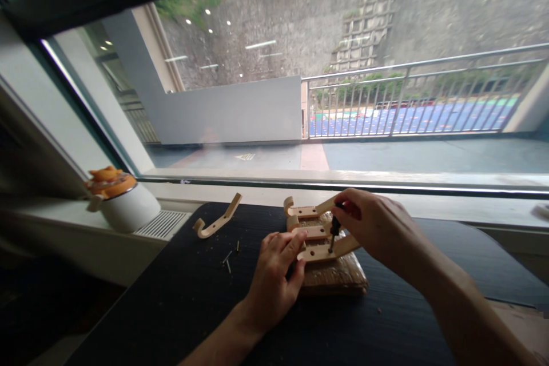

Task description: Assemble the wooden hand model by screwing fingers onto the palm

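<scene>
My right hand (373, 220) grips the dark handle of a screwdriver (334, 229), which stands almost upright. Its tip meets a hole in the nearest wooden hook (319, 253). With its fingers closed on the curled left end of that hook, my left hand (274, 269) presses it against a brown board (338, 279) with a shiny wrapping. Two more wooden hooks, a middle one (315, 232) and a far one (305, 211), lie side by side across the same board. Whether a screw sits under the tip is too small to tell.
Left of the board, a loose wooden hook (218, 224) and a few small screws (227, 262) lie on the black table (163, 309). A white mug with an orange animal-shaped lid (128, 206) stands on the windowsill. The window borders the table's far side.
</scene>
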`<state>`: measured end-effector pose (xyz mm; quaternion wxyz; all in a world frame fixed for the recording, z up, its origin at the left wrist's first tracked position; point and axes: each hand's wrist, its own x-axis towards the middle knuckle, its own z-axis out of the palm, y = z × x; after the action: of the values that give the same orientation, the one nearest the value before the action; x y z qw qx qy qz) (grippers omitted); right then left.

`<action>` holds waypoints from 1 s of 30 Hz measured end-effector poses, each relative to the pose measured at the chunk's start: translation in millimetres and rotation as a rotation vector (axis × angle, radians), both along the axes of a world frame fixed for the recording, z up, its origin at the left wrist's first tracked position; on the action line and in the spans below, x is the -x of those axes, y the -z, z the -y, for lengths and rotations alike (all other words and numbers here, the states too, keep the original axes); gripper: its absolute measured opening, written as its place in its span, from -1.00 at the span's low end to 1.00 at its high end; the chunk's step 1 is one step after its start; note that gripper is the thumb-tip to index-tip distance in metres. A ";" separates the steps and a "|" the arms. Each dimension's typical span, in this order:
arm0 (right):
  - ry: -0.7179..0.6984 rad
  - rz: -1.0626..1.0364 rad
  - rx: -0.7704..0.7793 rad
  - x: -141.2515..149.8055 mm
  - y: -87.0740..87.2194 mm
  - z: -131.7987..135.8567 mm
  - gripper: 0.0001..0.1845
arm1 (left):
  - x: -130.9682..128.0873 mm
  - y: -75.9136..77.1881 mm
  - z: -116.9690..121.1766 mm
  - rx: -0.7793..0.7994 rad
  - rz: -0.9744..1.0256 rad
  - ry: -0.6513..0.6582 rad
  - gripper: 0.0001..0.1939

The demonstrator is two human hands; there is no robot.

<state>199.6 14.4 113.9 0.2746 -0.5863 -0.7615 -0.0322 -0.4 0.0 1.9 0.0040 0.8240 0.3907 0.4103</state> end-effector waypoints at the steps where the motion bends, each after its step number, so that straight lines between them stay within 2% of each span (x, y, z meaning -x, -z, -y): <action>1: -0.009 -0.009 -0.010 1.2 0.9 -0.3 -0.81 | 0.0 0.1 -0.2 0.003 0.000 0.002 -0.43; 11: -0.226 -0.030 0.090 8.2 -5.6 12.5 -0.70 | 0.4 -3.7 0.7 0.001 0.011 0.012 -0.44; 19: -0.172 -0.057 0.036 1.3 -5.8 6.2 -0.73 | 0.3 -1.8 0.7 0.007 0.007 0.010 -0.44; 26: -0.025 0.030 0.023 -6.5 -4.1 3.5 -0.82 | -0.2 4.9 -0.7 0.022 0.035 0.032 -0.42; 30: -0.115 0.203 0.097 -7.0 -16.7 0.3 -0.78 | -2.0 13.8 -2.6 0.146 0.186 -0.010 -0.34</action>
<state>206.6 14.1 130.6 0.1689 -0.5478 -0.8185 -0.0389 1.5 2.6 -12.0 0.0985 0.7780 0.4214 0.4554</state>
